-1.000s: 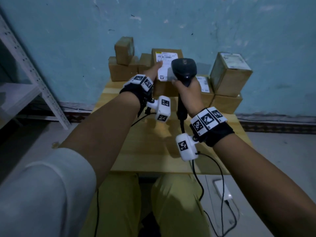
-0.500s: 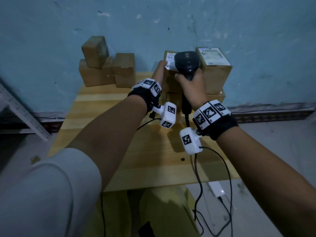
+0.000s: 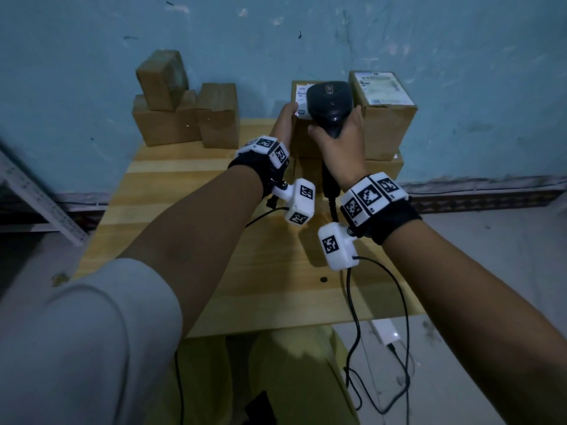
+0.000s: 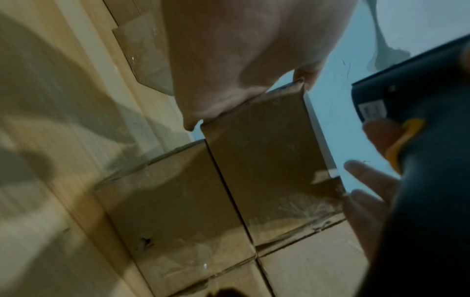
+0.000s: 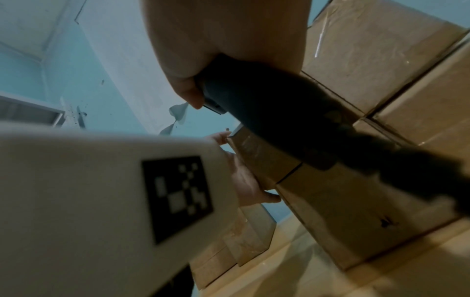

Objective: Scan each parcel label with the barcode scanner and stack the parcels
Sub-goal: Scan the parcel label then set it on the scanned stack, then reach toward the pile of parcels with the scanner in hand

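My left hand (image 3: 286, 118) grips the left side of a brown parcel (image 3: 302, 139) with a white label (image 3: 300, 98) on top. The parcel rests on a lower box (image 4: 172, 201) at the table's back right. In the left wrist view my thumb lies along the parcel's (image 4: 259, 150) edge. My right hand (image 3: 337, 142) grips the handle of the black barcode scanner (image 3: 329, 101), whose head hovers over the label and hides most of it. The scanner's (image 4: 419, 150) yellow trigger (image 4: 404, 140) sits under my right fingers (image 4: 371, 180).
A taller labelled parcel (image 3: 385, 118) stands directly right of the held one. Three plain boxes (image 3: 171, 121) are piled at the back left against the blue wall. The wooden table (image 3: 199, 240) carries cables; a metal shelf (image 3: 36, 194) stands at the left.
My left hand has carried the labelled parcel rightward from the middle pile onto the right stack, beside the tall labelled box. The scanner has followed along above the label.
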Demonstrator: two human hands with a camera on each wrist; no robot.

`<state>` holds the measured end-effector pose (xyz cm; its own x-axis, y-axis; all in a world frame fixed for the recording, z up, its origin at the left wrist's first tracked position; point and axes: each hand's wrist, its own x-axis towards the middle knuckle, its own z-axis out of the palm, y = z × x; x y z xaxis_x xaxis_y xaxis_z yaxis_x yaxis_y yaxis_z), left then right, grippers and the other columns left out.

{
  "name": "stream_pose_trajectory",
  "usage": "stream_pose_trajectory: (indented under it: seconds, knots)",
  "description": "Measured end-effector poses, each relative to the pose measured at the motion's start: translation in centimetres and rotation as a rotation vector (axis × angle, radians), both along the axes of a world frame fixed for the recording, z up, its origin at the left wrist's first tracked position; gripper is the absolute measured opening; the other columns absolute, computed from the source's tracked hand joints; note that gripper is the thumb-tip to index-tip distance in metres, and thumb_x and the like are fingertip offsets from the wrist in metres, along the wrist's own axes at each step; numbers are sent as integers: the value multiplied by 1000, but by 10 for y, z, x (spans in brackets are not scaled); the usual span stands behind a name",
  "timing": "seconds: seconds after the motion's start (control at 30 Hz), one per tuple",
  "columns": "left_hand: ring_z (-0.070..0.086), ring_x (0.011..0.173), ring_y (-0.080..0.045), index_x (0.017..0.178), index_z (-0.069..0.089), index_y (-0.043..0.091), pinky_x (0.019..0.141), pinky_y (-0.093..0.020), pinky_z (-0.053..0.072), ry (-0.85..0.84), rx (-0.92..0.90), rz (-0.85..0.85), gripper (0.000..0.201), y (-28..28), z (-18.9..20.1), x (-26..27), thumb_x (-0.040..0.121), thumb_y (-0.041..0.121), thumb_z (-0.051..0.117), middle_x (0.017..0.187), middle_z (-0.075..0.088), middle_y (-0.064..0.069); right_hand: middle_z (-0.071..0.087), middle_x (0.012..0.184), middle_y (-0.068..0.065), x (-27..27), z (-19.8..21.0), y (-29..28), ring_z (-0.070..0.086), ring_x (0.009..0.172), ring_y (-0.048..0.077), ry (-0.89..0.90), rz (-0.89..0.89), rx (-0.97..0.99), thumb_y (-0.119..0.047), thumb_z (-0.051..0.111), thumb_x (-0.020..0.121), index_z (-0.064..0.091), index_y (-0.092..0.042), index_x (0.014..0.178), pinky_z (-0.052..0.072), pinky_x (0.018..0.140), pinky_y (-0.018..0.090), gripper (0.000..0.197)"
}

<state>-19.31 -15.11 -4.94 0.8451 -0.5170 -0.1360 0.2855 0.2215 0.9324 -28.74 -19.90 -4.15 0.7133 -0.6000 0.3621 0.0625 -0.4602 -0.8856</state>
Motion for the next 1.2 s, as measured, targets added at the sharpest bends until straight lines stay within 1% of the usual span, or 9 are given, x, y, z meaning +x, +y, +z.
stream_pose_trajectory:
  seconds: [0.17, 0.3, 0.53, 0.67, 0.8, 0.9, 0.97, 1.1, 1.2]
  knots:
    - [62, 77, -16, 88, 64, 11, 69, -25, 49, -4, -45, -25, 35, -1, 1, 3, 99, 24, 34, 71, 69, -3, 51, 128, 19, 2, 2, 7, 38, 133, 34, -18, 27, -19, -30, 62, 64, 51, 0, 125, 27, 114, 48, 69]
    - [51, 121, -26, 137, 41, -1, 92, -27, 42, 54, -146, -94, 52, 5, 2, 0, 103, 34, 22, 136, 50, -21, 55, 124, 16, 4, 2, 15, 43, 130, 33, -43, 65, 2, -46, 58, 57, 54, -5, 120, 33, 110, 50, 75]
    - [25, 142, -28, 146, 22, -2, 119, -40, 20, 88, -59, -40, 80, 23, 4, 12, 94, 59, 28, 153, 23, -22, 58, 119, 18, 13, 4, 32, 48, 123, 34, -89, 98, -36, -45, 59, 58, 56, -7, 115, 36, 107, 53, 68]
    - [44, 125, -24, 145, 25, 9, 101, -32, 37, 33, 91, 170, 52, 65, 3, 32, 102, 40, 21, 139, 43, -11, 60, 111, 21, 23, 12, 51, 55, 109, 29, -28, 115, -9, -41, 61, 62, 57, -4, 108, 45, 96, 40, 60]
    - [43, 67, -13, 85, 48, 11, 68, -26, 37, -64, 300, 379, 35, 123, -9, 74, 103, 29, 24, 77, 44, -1, 57, 97, 8, 45, 16, 61, 51, 89, 14, 38, 201, 60, -9, 61, 86, 56, 4, 115, 38, 59, 6, 32]
    - [55, 86, -26, 104, 51, 3, 84, -31, 43, -84, 345, 498, 32, 154, -10, 95, 103, 26, 28, 96, 56, -17, 57, 99, 4, 73, 15, 68, 53, 93, 14, 61, 215, 109, -15, 61, 86, 55, -1, 118, 39, 65, 18, 36]
    - [44, 68, -17, 87, 50, 5, 66, -26, 36, -100, 365, 478, 32, 169, -8, 103, 102, 24, 30, 78, 48, -6, 57, 92, 5, 90, 15, 74, 54, 88, 16, 125, 229, 134, -19, 60, 86, 59, -4, 109, 37, 66, 23, 27]
    - [48, 80, -15, 105, 53, 10, 62, -25, 31, -113, 408, 385, 34, 178, -9, 125, 102, 32, 28, 99, 53, -1, 48, 65, 1, 134, 10, 75, 47, 63, 15, 210, 252, 299, -19, 61, 85, 51, -15, 67, 36, 65, 30, 20]
    - [49, 121, -24, 136, 41, 10, 91, -33, 36, -101, 393, 317, 46, 173, -16, 143, 102, 37, 25, 139, 48, -5, 47, 65, 2, 170, 7, 64, 47, 64, 17, 189, 186, 406, -18, 63, 83, 50, -13, 66, 37, 66, 31, 22]
